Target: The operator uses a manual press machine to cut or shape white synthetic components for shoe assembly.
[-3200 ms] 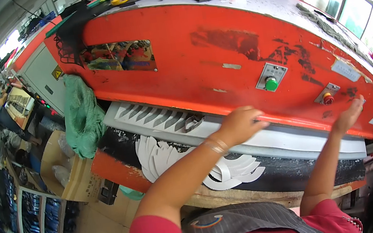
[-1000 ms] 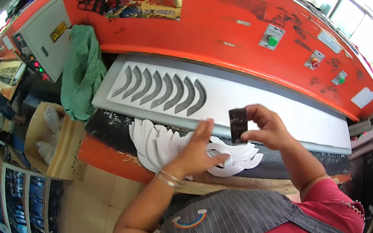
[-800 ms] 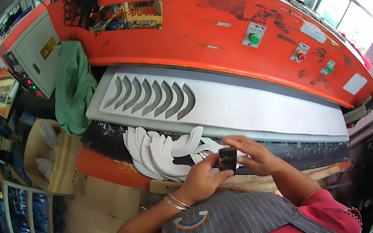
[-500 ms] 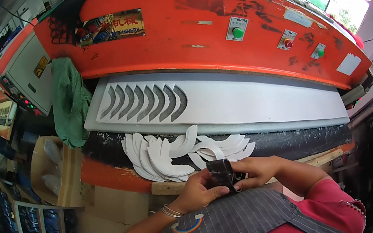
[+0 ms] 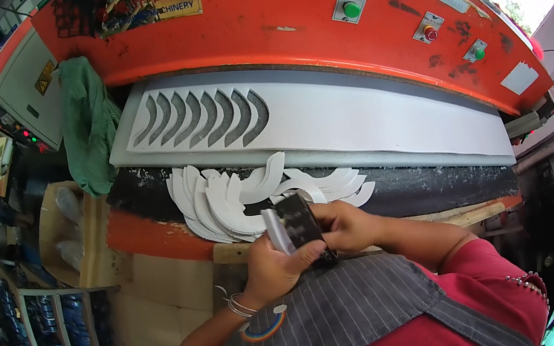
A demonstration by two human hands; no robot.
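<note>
A large orange machine [image 5: 255, 26] fills the upper part of the view, with green buttons [image 5: 351, 9] and a red button [image 5: 430, 33] on its front. Below it lies a long white sheet [image 5: 354, 115] with curved slots cut out at its left end. A green cloth [image 5: 87, 126] hangs at the left. Curved white cutouts [image 5: 223, 199] are piled on the black ledge [image 5: 436, 185] under the sheet. A cardboard box [image 5: 66, 226] stands lower left.

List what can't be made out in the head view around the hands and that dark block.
- Dark block: lower end hidden by left hand and right hand, which both grip it.
- White piece against the block: shape hidden behind it.
- Stack of white cut pieces: count unclear, they overlap.
- White sheet: far edge hidden under the orange machine.
</note>
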